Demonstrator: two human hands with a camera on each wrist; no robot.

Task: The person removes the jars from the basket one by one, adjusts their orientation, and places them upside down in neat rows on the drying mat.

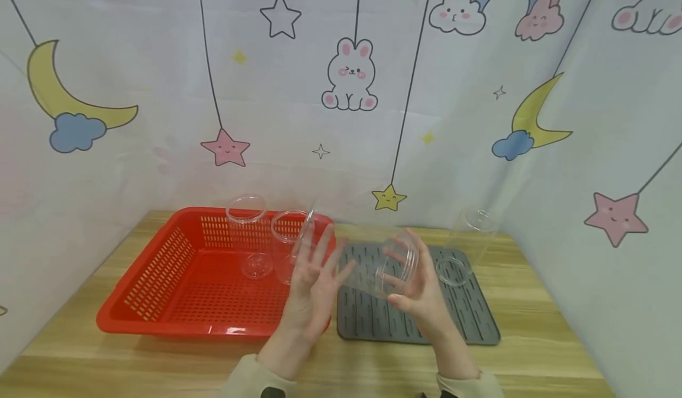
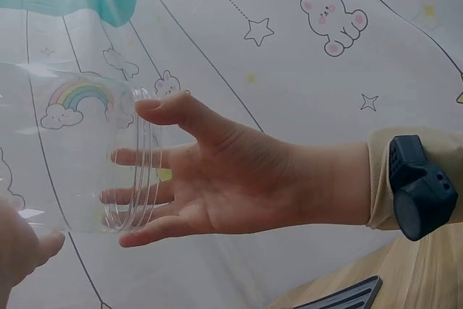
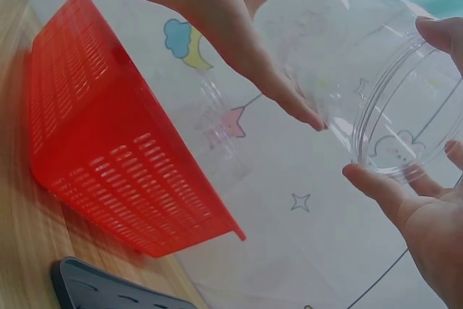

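A clear plastic jar (image 1: 398, 263) lies sideways in the air between my hands, its threaded mouth toward the right. My right hand (image 1: 422, 291) grips it around the mouth end, thumb on one side and fingers on the other, as the left wrist view also shows with the jar's ridged neck (image 2: 137, 164). At the other end, my left hand (image 1: 314, 276) has its fingers straight and spread beside the jar. In the right wrist view the left hand (image 3: 239, 27) lies along the jar's wall (image 3: 340, 56); whether it presses is hard to tell.
A red perforated basket (image 1: 213, 329) stands on the wooden table (image 1: 176, 368) at left, holding two clear jars, one a tall jar (image 1: 247, 232). Another clear jar (image 1: 462, 253) stands on the grey ridged mat (image 1: 367, 324) at right. A patterned curtain (image 1: 298, 90) hangs behind.
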